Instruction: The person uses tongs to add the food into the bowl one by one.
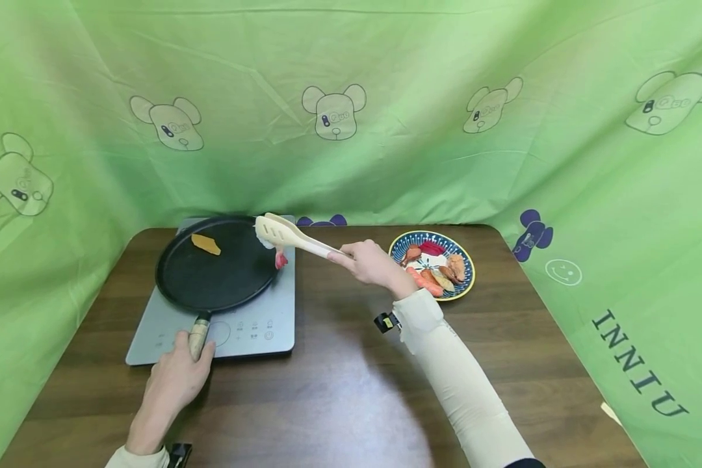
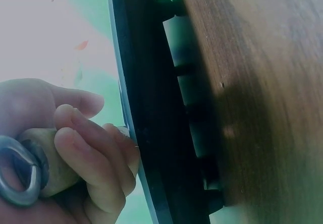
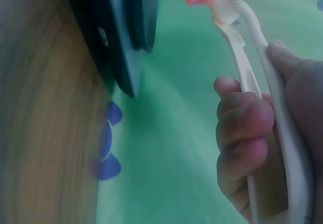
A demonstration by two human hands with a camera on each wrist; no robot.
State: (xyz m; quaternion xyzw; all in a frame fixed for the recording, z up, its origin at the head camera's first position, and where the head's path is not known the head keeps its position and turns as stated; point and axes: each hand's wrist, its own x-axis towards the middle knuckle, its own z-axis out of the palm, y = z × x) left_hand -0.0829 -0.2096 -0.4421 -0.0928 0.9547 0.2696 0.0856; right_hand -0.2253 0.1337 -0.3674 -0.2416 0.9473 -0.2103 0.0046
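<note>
The left hand [image 1: 178, 377] is holding its grip curled round the stubby, mottled pan handle [image 1: 197, 338], which is ending in a metal ring [image 2: 34, 184] and pointing at the near edge of the surface [image 1: 339, 325]. The right hand [image 1: 370, 261] is keeping its grip closed round the cream tongs [image 1: 297, 238], whose slotted, rounded tips are pinching a pale, shrimp-shaped piece [image 3: 218, 4] with a fanned pink-red tail. That piece is hanging in the air by the right rim of the pan [image 1: 222, 279], above the cooker. The round, low-rimmed black pan is sitting on the flat grey cooker [image 1: 281, 305] near the surface's far left corner, with a flat orange-yellow slice [image 1: 206, 244] lying toward its far side. A broad stretch of dark, grained wood is running between the cooker and the plate [image 1: 470, 265], and more is reaching toward the near edge. The blue-patterned, yellow-rimmed plate is standing near the far right corner, carrying several red, brown and orange food pieces [image 1: 424, 281]. Creased green cloth [image 1: 339, 175] is rising beyond the far edge, showing bear heads and "INNIU" at right; the cooker's markings are staying too small to read.
</note>
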